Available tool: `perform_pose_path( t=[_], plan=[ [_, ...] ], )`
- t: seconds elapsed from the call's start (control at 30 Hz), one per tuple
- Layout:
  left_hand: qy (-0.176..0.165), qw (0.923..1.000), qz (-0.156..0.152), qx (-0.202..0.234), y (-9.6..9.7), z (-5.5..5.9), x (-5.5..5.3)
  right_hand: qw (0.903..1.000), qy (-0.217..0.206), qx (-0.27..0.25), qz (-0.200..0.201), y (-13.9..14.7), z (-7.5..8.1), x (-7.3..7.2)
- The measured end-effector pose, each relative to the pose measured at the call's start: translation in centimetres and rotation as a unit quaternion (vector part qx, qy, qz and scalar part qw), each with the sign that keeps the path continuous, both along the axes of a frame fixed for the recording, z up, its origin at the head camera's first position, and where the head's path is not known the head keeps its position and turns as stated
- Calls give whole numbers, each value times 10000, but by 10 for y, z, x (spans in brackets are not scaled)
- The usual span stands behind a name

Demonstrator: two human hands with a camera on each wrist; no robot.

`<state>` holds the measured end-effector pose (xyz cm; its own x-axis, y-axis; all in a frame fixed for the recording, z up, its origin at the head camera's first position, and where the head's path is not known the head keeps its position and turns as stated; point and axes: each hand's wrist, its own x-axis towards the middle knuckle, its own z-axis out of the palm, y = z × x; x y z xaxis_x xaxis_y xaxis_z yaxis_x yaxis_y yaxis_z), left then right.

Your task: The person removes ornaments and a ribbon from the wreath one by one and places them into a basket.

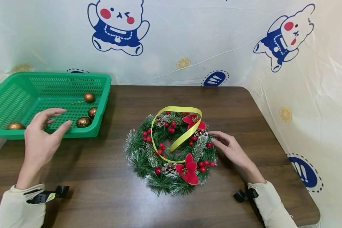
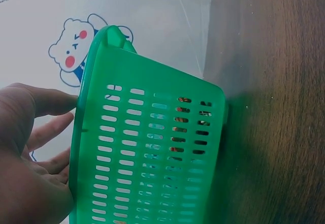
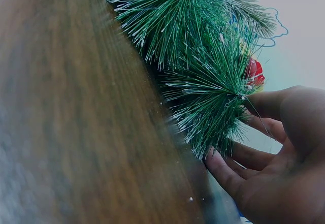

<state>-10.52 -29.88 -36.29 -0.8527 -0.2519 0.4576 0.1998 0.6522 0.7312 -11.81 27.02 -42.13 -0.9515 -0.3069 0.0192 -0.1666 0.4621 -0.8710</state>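
My left hand (image 1: 42, 136) hovers over the near side of the green basket (image 1: 104, 104), fingers curved and spread apart from the thumb, with nothing held. Left wrist view shows that hand beside the basket rim (image 2: 84, 102). Inside lie several bronze ball ornaments (image 1: 84, 122). At the right edge of a green wreath (image 1: 141, 161), my right hand (image 1: 231, 148) grips the frosted needles (image 3: 208, 92) between thumb and fingers. Red berries, pinecones and two red poinsettias (image 1: 188, 171) decorate the wreath. Looped over its top is a yellow ribbon (image 1: 185, 139).
Both things rest on a dark wooden table (image 1: 108, 196). Behind and to the right hangs a pale sheet (image 1: 171, 34) printed with cartoon bears and orange slices. A black strap device (image 1: 49, 195) sits on the left wrist, with another (image 1: 245, 194) on the right.
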Motion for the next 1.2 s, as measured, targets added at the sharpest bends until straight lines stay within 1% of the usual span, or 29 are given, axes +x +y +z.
perform_pose_path(
  t=[0.37,0.53,0.7,0.93,1.1,1.2],
  plan=[
    [38,9999,30,94,2,4,-1,10000,26,-19,53,1,4,-1],
    [180,9996,-62,219,7,5,-2,10000,63,-9,64,2,3,-3],
    [308,9988,-307,206,16,8,1,10000,41,6,66,2,0,-3],
    [373,9973,-632,52,32,19,5,9999,45,-90,50,1,-1,0],
    [414,9944,-975,38,46,25,9,9999,23,-71,83,0,2,0],
    [404,9914,-1243,-90,57,27,11,9999,120,63,104,2,6,1]
  ],
)
